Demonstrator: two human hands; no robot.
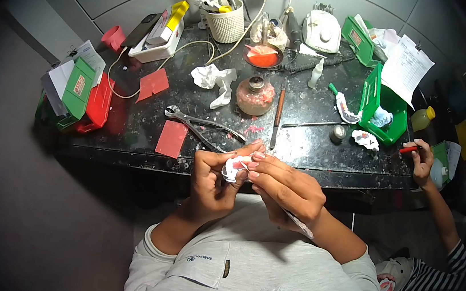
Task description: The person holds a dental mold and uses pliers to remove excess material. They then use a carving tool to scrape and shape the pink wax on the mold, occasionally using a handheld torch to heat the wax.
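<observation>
Close to the table's front edge, my left hand (212,182) is closed around a small white plaster dental cast (231,171) with pink wax on it. My right hand (292,188) grips a slim carving tool (300,225), its pale end sticking out below the palm. The fingertips of both hands meet at the cast, and the tool's working tip is hard to make out there. Just beyond my hands lie metal plaster nippers (204,124), a pink wax sheet (171,139) and a wax knife (279,111) with a brown handle.
A glass burner (255,95) with pink wax bits stands mid-table, near crumpled paper (215,81). More casts (365,140) lie by an open green box (391,120). A red box (97,106) stands left. A co-worker's hand (422,162) holds a red tool at right.
</observation>
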